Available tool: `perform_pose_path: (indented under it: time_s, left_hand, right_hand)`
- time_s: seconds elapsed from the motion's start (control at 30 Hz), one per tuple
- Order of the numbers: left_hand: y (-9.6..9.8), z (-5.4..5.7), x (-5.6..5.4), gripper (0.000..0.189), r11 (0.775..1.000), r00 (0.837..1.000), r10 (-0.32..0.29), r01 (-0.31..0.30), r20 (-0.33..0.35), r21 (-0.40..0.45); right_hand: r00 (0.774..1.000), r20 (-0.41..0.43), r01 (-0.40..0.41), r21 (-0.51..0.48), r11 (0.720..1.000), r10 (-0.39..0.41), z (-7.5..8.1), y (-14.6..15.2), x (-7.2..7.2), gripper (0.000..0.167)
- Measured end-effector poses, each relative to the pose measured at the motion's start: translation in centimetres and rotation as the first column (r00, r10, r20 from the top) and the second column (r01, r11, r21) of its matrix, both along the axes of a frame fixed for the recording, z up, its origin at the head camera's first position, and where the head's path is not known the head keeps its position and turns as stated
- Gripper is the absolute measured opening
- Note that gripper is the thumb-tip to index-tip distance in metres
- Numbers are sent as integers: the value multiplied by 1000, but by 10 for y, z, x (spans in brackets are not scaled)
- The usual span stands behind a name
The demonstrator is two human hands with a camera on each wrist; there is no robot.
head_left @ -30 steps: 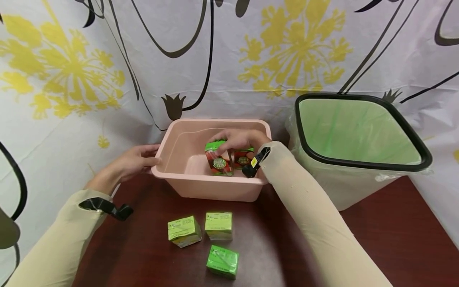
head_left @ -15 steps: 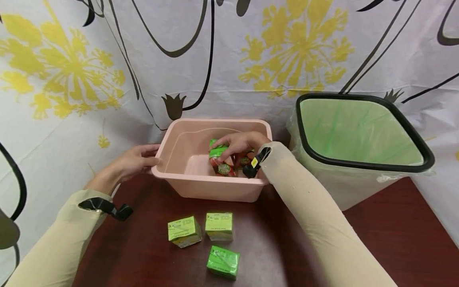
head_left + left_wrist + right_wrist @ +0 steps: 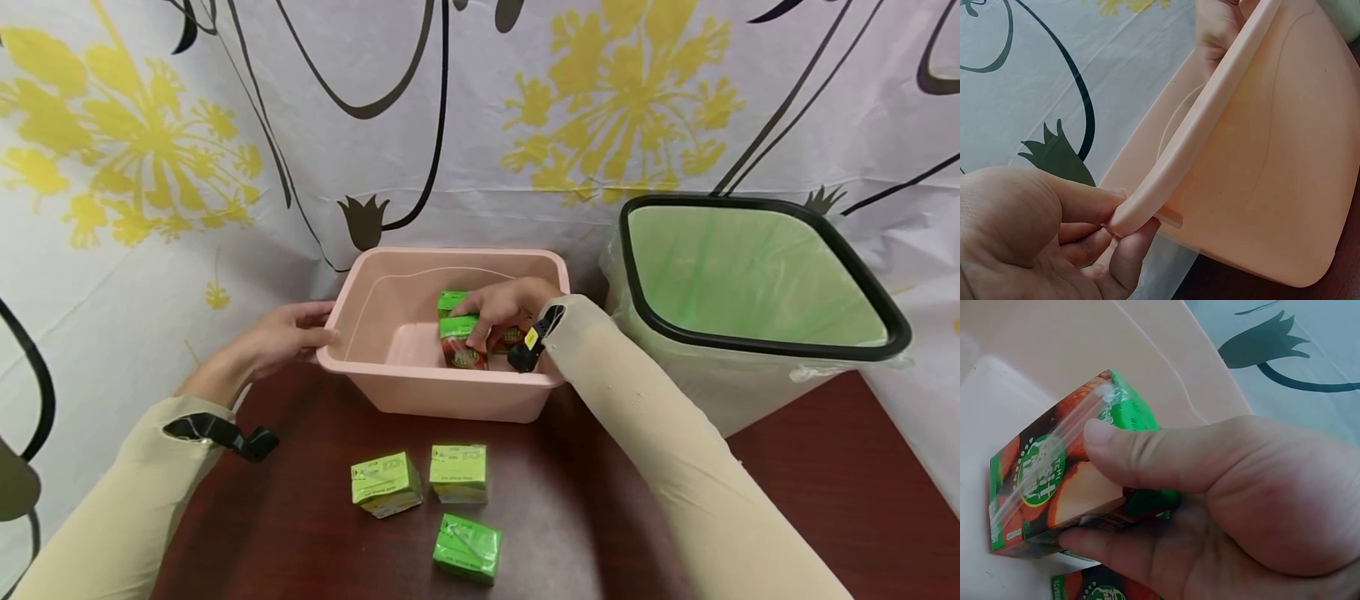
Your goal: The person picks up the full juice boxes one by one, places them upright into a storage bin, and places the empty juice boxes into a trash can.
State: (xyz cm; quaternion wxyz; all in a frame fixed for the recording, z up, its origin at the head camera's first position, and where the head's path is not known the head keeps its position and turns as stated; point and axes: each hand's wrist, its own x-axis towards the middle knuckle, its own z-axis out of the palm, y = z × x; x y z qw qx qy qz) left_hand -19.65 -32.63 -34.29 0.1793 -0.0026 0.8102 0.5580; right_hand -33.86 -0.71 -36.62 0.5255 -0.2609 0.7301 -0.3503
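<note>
A: Held box: which way does it point?
B: Head view: the held box (image 3: 463,354) is in the tub (image 3: 450,396), right of its middle, green top up, red printed face toward the bottom of the frame. Right wrist view: long axis runs lower left to upper right, green end at right; a straw (image 3: 1054,456) lies slantwise along the printed face.
A: Edges, room?
B: Head view: near rim just below the box; tub floor shows between box and left wall. Back box (image 3: 452,300) just above it in the frame; side box (image 3: 508,339) at right, partly covered. Contact between boxes: cannot tell. Bin (image 3: 750,343) at the right of the frame. Three boxes (image 3: 458,473) on the table (image 3: 315,475), lower centre.
A: Box relative to the hand?
B: Right hand (image 3: 502,304) enters from the right, clamped on the box near its green end: thumb on the printed face, a finger along the lower side in the right wrist view. Box sits at lower left of the hand in the head view. Base on tub floor or not: cannot tell.
A: Left hand (image 3: 288,337)?
B: Left of centre, thumb and fingers pinching the tub's left rim.
</note>
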Motion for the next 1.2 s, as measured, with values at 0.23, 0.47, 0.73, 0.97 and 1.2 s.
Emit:
perform_pose_path:
  time_s: [0.23,0.47,0.73,0.97,1.2]
  left_hand:
    - [1,2,1,64,1000,1000,6,-6,4,-19]
    - [1,2,1,65,1000,1000,7,-7,3,-10]
    - [1,2,1,64,1000,1000,11,-11,7,-11]
    - [1,1,1,65,1000,1000,5,-5,2,0]
    - [1,2,1,65,1000,1000,7,-7,7,-1]
  right_hand:
    - [999,36,-36,27,999,35,-3,1,0,58]
    - [997,45,-69,98,993,65,-3,0,1,72]
    - [993,31,-117,149,982,114,-1,1,0,74]
    - [999,28,-46,229,972,40,2,-6,4,86]
    - [999,19,-37,248,968,33,15,-9,7,72]
